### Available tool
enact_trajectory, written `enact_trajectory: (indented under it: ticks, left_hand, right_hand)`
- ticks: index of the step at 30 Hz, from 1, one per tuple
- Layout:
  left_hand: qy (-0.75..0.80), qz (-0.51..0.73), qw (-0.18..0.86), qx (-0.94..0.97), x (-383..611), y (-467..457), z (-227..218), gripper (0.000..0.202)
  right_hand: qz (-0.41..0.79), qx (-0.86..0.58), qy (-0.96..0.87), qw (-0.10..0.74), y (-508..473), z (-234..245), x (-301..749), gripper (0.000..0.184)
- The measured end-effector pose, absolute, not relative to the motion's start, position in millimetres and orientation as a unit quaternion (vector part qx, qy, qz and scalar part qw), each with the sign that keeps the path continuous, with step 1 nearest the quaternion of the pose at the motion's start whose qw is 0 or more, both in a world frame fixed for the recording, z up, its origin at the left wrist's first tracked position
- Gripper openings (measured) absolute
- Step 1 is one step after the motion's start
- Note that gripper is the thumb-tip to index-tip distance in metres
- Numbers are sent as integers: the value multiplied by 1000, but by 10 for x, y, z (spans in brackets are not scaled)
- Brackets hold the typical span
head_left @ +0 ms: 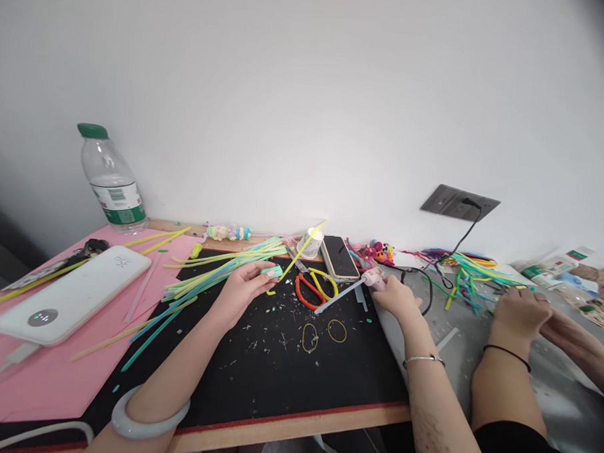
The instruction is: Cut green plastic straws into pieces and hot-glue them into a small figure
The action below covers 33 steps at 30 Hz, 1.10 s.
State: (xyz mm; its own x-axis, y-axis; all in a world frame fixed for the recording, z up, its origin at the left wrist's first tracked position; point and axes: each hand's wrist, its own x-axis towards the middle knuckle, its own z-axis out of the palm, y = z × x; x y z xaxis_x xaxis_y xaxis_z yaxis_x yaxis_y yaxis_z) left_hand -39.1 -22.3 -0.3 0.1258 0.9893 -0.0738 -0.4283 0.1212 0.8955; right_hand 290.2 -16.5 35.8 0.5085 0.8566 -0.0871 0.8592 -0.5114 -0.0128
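My left hand [245,287] pinches a small mint-green fuzzy piece [273,271] between thumb and fingers. A yellow pipe cleaner [306,245] slants up to the right from beside that piece; whether the two are joined I cannot tell. To the right, my right hand [396,297] is closed around a pink hot glue gun [374,279], its grip largely hidden by my fingers. From the gun a translucent glue stick [339,296] sticks out to the lower left. Orange-and-yellow-handled scissors [311,292] lie between my hands, close to the stick.
Pipe cleaners [215,269] spread left of my hand. A paper cup [310,243] and phone [341,257] stand and lie behind. Left are a power bank [73,295] and a bottle [114,185]. A co-worker's hand [521,313] is at the right; a black cord [465,240] runs to the outlet.
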Motion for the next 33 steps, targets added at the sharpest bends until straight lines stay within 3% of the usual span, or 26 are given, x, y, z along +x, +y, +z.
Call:
enact_trajectory:
  ticks: [8, 14, 19, 27, 33]
  left_hand:
    - [368, 553, 646, 376, -391, -214, -10, 29]
    - [365, 534, 657, 387, -399, -228, 14, 31]
    - [377, 530, 649, 393, -374, -238, 43, 34]
    - [411, 542, 610, 407, -326, -212, -6, 37]
    - [430, 569, 558, 425, -343, -161, -92, 39]
  right_hand:
    - [61, 878, 468, -83, -411, 528, 2818, 43]
    - [87, 754, 622, -194, -432, 524, 2851, 44]
    - [23, 636, 724, -264, -377, 501, 2742, 40]
    - [-170, 539, 718, -406, -314, 622, 2347, 36]
    - [-282, 484, 714, -421, -263, 410, 1900, 38]
